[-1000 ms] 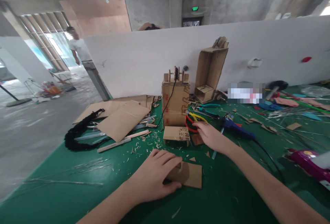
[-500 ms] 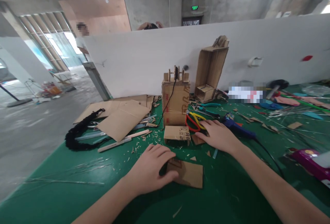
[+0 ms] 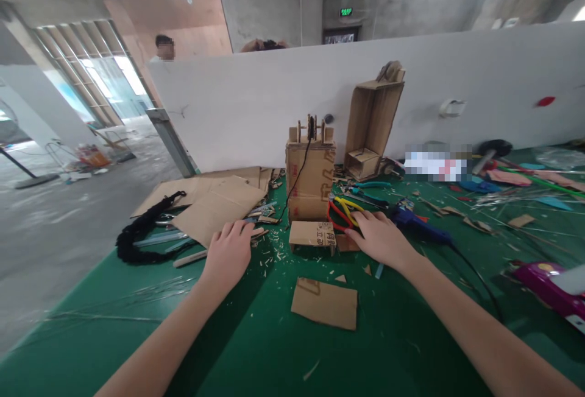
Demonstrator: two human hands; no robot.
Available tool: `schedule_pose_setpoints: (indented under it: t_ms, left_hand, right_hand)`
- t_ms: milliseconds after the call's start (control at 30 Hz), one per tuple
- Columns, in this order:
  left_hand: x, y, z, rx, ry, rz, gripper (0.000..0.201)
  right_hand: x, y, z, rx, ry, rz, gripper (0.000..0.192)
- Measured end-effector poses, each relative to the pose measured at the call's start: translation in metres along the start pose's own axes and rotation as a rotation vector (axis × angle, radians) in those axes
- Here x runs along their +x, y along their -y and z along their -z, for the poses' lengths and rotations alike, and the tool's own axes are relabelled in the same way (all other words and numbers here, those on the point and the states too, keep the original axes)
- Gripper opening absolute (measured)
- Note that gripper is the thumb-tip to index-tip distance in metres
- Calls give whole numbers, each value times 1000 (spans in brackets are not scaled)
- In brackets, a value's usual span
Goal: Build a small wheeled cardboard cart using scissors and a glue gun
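Meanwhile, beside small cardboard stand point(image 3: 312, 235): left hand point(image 3: 227, 255) spread flat on wooden strip point(image 3: 219, 248), right hand point(image 3: 380, 238) loosely curled over red-handled pliers point(image 3: 339, 214), not yet gripped; cut cardboard piece point(image 3: 325, 303) lies loose nearer.

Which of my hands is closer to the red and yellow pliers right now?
Right. The right hand rests against the pliers; the left hand is well off to their left.

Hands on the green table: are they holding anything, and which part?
Nothing is clearly held. The left hand lies flat on a wooden stick by the cardboard sheet. The right hand rests its fingertips on the red-and-yellow pliers; a grip cannot be told.
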State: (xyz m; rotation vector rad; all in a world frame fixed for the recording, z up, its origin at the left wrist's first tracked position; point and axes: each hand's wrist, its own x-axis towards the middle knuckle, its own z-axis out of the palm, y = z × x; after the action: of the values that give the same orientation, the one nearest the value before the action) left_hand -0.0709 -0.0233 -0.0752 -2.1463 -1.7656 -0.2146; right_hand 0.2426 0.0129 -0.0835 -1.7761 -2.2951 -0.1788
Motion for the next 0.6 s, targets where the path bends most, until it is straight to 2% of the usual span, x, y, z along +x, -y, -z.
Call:
schedule_pose_setpoints:
  t_ms: [100,267,467,600]
  left_hand:
    - [8,11,-5,13,75,19,38]
    - [32,16,-4,-1,189,3,41]
    - [70,23,0,-25,295,-67,26]
    - [76,21,0,-12,305,-123,20]
  right_hand:
    - [0,1,0,5,2,3,38]
    - [0,-2,-1,13,9,8,40]
    - [-1,-6,-1,22,8,4,46]
    - [-2,-5,-1,19,11,-2,45]
